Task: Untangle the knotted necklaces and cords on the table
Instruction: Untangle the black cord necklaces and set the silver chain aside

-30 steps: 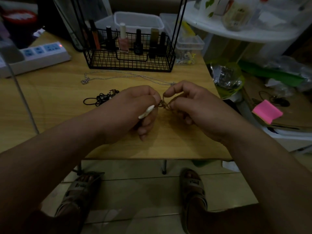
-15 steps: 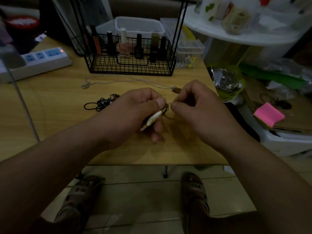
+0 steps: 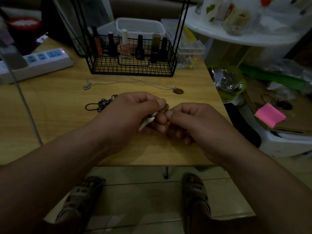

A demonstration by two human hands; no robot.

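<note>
Two sets of fingertips meet over one small knot: the left hand pinches a bunched brownish-gold chain between thumb and forefinger, its other fingers curled under, while the right hand nips the same bunch from the opposite side, thumb and forefinger closed tight. The knot lies squarely between the two pinches, so neither hand is nearer; any loosening pull would, I judge, run side to side along the line joining the thumbs. A slim white tooth-shaped pendant sticks out below the left thumb, its long axis slanting down towards the left wrist. How the strands cross inside the knot cannot be made out in the dim light, and the rest of the chain is hidden behind the right fingers. Just beyond the left knuckles a tangled black cord lies untouched on the pale wooden table; farther off, past both hands, a thin silver chain necklace with a brown oval pendant lies stretched out loose.
</note>
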